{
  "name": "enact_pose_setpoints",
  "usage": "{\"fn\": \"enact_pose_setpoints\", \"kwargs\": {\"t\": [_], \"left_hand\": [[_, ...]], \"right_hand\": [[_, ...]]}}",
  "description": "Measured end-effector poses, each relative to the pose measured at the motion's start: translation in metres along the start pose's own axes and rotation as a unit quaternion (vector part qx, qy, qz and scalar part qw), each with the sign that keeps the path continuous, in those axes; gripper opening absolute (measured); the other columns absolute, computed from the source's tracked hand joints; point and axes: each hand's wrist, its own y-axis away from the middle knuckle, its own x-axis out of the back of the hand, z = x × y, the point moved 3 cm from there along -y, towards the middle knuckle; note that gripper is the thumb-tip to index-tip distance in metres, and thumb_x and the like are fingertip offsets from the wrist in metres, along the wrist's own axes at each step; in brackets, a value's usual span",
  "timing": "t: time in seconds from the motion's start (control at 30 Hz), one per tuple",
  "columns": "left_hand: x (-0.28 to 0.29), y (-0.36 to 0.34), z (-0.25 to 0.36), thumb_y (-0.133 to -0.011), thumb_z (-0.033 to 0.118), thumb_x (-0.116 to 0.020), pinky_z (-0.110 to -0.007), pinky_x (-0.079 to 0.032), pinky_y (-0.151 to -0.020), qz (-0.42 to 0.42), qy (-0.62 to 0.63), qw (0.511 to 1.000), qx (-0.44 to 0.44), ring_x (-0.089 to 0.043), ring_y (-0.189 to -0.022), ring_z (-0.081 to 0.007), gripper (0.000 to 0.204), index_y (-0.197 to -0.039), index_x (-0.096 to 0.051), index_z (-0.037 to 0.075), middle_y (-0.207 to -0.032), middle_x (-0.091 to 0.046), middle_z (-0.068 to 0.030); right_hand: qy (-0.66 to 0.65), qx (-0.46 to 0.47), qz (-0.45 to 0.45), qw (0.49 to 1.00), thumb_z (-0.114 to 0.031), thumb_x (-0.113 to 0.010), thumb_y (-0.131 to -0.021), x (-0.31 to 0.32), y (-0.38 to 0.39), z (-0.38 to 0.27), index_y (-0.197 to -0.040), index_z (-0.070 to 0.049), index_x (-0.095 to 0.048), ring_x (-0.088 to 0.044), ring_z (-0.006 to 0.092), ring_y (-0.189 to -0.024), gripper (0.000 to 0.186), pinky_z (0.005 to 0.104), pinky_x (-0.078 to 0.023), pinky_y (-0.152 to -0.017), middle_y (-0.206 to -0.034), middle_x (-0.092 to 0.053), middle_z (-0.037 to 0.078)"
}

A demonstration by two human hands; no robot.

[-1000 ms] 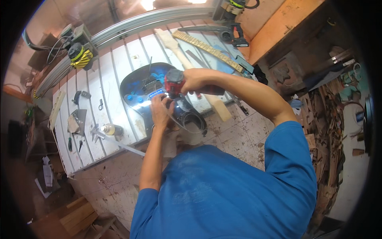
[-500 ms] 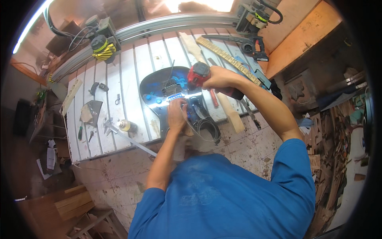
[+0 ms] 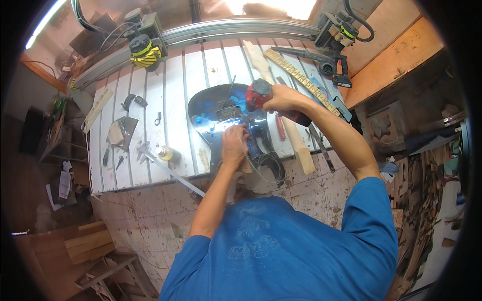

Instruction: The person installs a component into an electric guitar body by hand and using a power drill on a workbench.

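Observation:
A dark guitar body [image 3: 205, 103] with blue patches lies on the slotted white table [image 3: 165, 90]. It has a black bridge [image 3: 227, 111] and a bright part with blue spots [image 3: 232, 121]. My left hand [image 3: 233, 145] rests there with fingers curled; whatever they hold is hidden. Thin coiled wire [image 3: 271, 173] hangs below it, over the body's lower right. My right hand [image 3: 281, 99] grips a red-and-black power drill [image 3: 259, 90] above the body's right side; its tip is hard to make out.
Right of the body lie pale wood [image 3: 301, 155], a red tool [image 3: 280, 128], a yellow rule [image 3: 296, 75] and a black cordless tool [image 3: 334, 67]. Left are a bottle [image 3: 168, 153] and calipers [image 3: 150, 153]. A rail [image 3: 231, 30] with machine heads [image 3: 145, 52] spans the back.
The view has shifted, so the table and guitar sit farther right. The drill in my right hand has moved slightly away from me relative to the bridge; my left hand stays at the body.

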Motion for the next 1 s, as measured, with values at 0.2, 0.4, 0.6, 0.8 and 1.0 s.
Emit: {"fn": "enact_pose_setpoints", "kwargs": {"t": [0.2,0.4,0.6,0.8,1.0], "left_hand": [[-0.004,0.000,-0.001,-0.090,0.009,-0.068,-0.049,-0.041,-0.103,-0.011,-0.005,1.000,0.007,-0.057,-0.119,-0.0339,0.014,-0.104,-0.064,0.006,-0.125,-0.068,-0.0100],[-0.004,-0.001,-0.001,-0.090,0.009,-0.068,-0.049,-0.040,-0.104,-0.012,-0.007,1.000,0.004,-0.057,-0.120,-0.0339,0.014,-0.103,-0.064,0.006,-0.127,-0.067,-0.0102],[-0.003,0.000,0.002,-0.089,0.009,-0.068,-0.049,-0.040,-0.105,-0.016,-0.017,1.000,0.006,-0.056,-0.120,-0.0342,0.013,-0.101,-0.064,0.005,-0.128,-0.067,-0.0112],[0.001,-0.002,0.005,-0.091,0.010,-0.068,-0.049,-0.041,-0.102,0.017,0.032,0.999,0.010,-0.058,-0.114,-0.0347,0.013,-0.102,-0.064,0.004,-0.122,-0.069,-0.0133],[-0.003,-0.015,0.000,-0.092,0.005,-0.066,-0.046,-0.048,-0.087,0.054,0.055,0.996,0.038,-0.062,-0.095,-0.0373,0.010,-0.101,-0.063,0.001,-0.100,-0.067,-0.0183]], "right_hand": [[-0.016,0.028,0.014,0.999,-0.028,-0.078,-0.074,-0.002,-0.001,0.003,-0.075,0.001,-0.076,-0.072,0.0201,-0.061,0.028,0.0331,-0.059,-0.060,-0.069,-0.072,0.010],[-0.007,0.033,0.014,0.999,-0.027,-0.078,-0.074,-0.002,-0.003,0.001,-0.076,0.000,-0.077,-0.071,0.0202,-0.060,0.028,0.0330,-0.058,-0.059,-0.071,-0.073,0.010],[0.000,-0.007,-0.019,1.000,-0.026,-0.077,-0.074,0.001,-0.008,-0.011,-0.078,0.003,-0.076,-0.071,0.0207,-0.058,0.029,0.0333,-0.057,-0.058,-0.074,-0.074,0.013],[0.020,-0.015,-0.031,0.999,-0.024,-0.077,-0.076,0.000,-0.021,-0.007,-0.085,0.005,-0.076,-0.071,0.0212,-0.059,0.030,0.0339,-0.058,-0.057,-0.074,-0.073,0.012],[0.017,-0.003,-0.047,0.999,-0.021,-0.076,-0.078,0.000,-0.021,-0.012,-0.086,0.005,-0.076,-0.071,0.0211,-0.059,0.027,0.0342,-0.058,-0.057,-0.074,-0.072,0.011]]}}
